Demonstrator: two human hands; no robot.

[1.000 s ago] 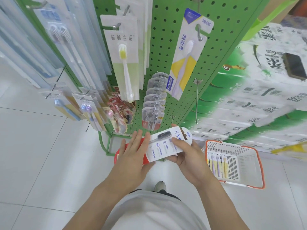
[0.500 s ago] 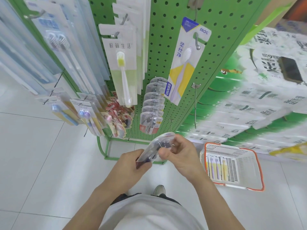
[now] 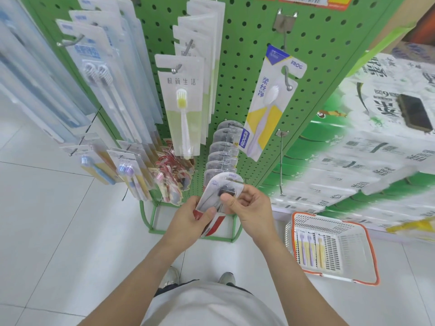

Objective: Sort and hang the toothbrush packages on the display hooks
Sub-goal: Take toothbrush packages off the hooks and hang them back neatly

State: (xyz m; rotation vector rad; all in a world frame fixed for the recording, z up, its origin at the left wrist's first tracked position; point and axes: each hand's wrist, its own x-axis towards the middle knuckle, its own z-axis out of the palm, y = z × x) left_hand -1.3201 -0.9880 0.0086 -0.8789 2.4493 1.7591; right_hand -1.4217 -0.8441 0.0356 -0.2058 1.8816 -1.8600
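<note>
Toothbrush package (image 3: 217,191), clear blister with dark brush head: held low in front of green pegboard (image 3: 254,74), just below a row of like packs (image 3: 224,151). Left hand (image 3: 193,220) grips its lower end; right hand (image 3: 249,208) pinches its top, fingers curled. Orange-rimmed basket (image 3: 367,257): floor, right.

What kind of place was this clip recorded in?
Most likely a shop aisle: a green pegboard rack hung with toothbrush packages, an orange-rimmed shopping basket on the floor, and stacked bulk tissue packs alongside.
</note>
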